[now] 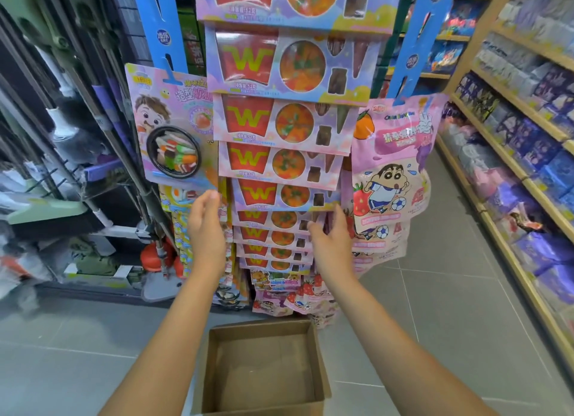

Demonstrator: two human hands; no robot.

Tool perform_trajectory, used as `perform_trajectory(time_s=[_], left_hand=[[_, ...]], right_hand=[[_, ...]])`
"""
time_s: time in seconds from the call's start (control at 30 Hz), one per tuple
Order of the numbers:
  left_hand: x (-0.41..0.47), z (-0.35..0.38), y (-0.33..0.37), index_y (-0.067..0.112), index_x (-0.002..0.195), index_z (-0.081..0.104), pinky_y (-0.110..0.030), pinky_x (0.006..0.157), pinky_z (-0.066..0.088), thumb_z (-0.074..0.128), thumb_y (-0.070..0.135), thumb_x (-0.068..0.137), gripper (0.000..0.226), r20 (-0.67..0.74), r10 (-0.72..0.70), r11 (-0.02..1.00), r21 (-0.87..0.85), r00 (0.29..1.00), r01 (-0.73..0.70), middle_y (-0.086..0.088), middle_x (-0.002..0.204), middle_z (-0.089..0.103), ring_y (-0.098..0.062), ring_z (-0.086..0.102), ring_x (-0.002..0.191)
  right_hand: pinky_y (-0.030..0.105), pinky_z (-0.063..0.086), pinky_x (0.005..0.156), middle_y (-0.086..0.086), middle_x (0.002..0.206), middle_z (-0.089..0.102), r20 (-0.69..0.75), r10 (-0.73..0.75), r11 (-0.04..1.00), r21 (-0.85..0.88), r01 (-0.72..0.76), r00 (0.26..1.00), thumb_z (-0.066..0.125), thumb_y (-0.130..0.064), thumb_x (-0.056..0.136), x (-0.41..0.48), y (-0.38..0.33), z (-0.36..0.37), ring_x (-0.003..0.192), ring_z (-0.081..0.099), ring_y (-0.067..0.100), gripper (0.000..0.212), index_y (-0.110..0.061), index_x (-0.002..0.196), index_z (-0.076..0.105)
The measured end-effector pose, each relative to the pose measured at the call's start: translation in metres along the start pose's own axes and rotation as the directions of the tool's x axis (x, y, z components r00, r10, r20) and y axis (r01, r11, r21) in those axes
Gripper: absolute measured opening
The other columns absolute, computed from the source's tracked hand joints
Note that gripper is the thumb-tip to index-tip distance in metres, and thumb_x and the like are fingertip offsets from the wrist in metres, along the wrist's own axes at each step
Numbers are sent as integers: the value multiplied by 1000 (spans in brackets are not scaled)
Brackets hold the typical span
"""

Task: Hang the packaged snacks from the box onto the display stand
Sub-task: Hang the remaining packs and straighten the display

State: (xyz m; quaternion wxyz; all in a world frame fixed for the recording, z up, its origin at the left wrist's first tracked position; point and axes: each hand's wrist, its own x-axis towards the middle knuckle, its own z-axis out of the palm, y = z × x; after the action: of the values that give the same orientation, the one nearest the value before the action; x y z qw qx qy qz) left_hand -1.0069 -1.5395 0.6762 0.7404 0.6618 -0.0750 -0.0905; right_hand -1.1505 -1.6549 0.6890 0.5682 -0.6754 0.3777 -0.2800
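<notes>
A display stand (158,27) with blue hanging strips carries a middle column of flat pink-and-red snack packs (279,164) overlapping one another from top to bottom. My left hand (206,226) is raised beside the column's left edge, fingers straight, holding nothing. My right hand (330,238) is at the column's right edge, its fingertips touching the lower packs. A brown cardboard box (264,366) stands open on the floor below my arms; no packs show inside it.
A pink cartoon snack bag (391,173) hangs on the right strip and a pink candy card (170,130) on the left one. More bags (298,294) hang near the floor. Wooden shelves (512,154) of goods run along the right; mops and cleaning tools (62,167) fill the left.
</notes>
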Motion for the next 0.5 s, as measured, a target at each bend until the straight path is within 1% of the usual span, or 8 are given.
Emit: perform_trajectory(time_s=[0.07,0.13,0.2,0.23,0.27,0.33,0.4,0.5], left_hand=[[-2,3,-6,16,132,52,-29,101,40,48,38,97,41,31,-51,998,30,998,50,-3,135,55,-18,51,125],[-5,9,-3,19,139,46,-32,105,39,44,42,98,46,57,-47,998,54,997,44,-1,141,50,-17,48,129],[-4,16,3,25,142,42,-37,108,37,42,49,97,50,70,-37,997,74,997,31,2,145,47,-15,46,130],[-3,19,6,27,143,42,-39,109,37,41,53,96,53,79,-33,997,79,996,27,3,145,47,-16,45,131],[-2,22,8,29,143,41,-42,110,36,40,56,95,56,85,-34,996,86,996,27,3,145,47,-16,45,131],[-1,26,12,31,144,39,-45,110,35,38,59,94,58,77,-56,994,98,995,48,2,145,46,-18,45,131],[0,27,12,32,144,37,-45,109,36,37,59,94,57,60,-83,993,92,995,77,1,146,45,-19,45,131],[-3,27,13,34,146,32,-26,91,48,35,52,98,51,51,-80,997,21,996,79,2,144,45,-15,50,124]], right_hand=[[18,37,87,-8,150,40,25,19,999,-41,-18,1000,51,-17,96,5,1,-2,131,42,12,66,-28,153,19],[10,44,79,-8,152,36,45,27,996,-83,-23,999,51,-18,97,9,2,0,122,44,8,72,-30,154,10],[22,50,95,-6,154,33,2,13,994,-105,-12,1000,54,-18,94,11,5,5,129,43,13,74,-28,154,11],[33,42,107,-4,154,32,-35,3,994,-112,-7,999,56,-18,92,13,8,7,136,39,17,74,-25,153,14],[35,33,113,-1,154,32,-70,-5,993,-116,-4,998,59,-19,91,15,12,9,140,35,20,74,-21,152,17],[25,25,107,-1,151,34,-120,5,995,-102,-17,993,61,-20,91,19,15,8,138,33,16,73,-17,151,20],[21,29,97,-7,138,42,-107,1,998,-60,-8,994,59,-15,91,24,16,5,122,39,5,71,-19,151,20],[18,35,91,-19,118,41,-70,11,1000,2,-11,997,55,-8,92,26,13,3,108,40,-2,67,-23,150,24]])
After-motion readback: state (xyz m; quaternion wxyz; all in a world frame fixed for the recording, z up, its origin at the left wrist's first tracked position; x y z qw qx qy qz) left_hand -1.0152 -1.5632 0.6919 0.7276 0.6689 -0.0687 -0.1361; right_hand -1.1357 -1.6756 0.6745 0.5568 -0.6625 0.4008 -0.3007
